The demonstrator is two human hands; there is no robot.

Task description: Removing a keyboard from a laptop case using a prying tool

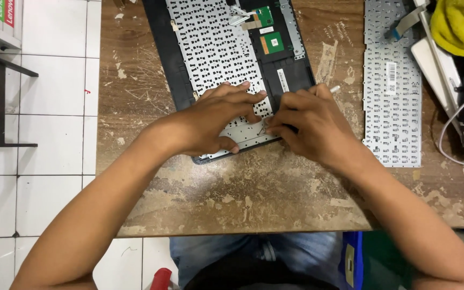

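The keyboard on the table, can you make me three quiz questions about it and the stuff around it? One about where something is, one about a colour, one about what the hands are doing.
1. Where does the loose keyboard lie?
A. to the right of the laptop shell
B. on the floor
C. under the table

2. What colour is the cloth in the top corner?
A. blue
B. yellow
C. red

3. What is the left hand doing?
A. hanging in the air
B. holding a cup
C. pressing flat on the metal keyboard back

Answers:
1. A, it lies on the wooden table, apart from the shell, on its right.
2. B, the crumpled cloth is bright yellow.
3. C, its fingers spread on the plate, while the right hand pinches a small tool at the plate's lower corner.
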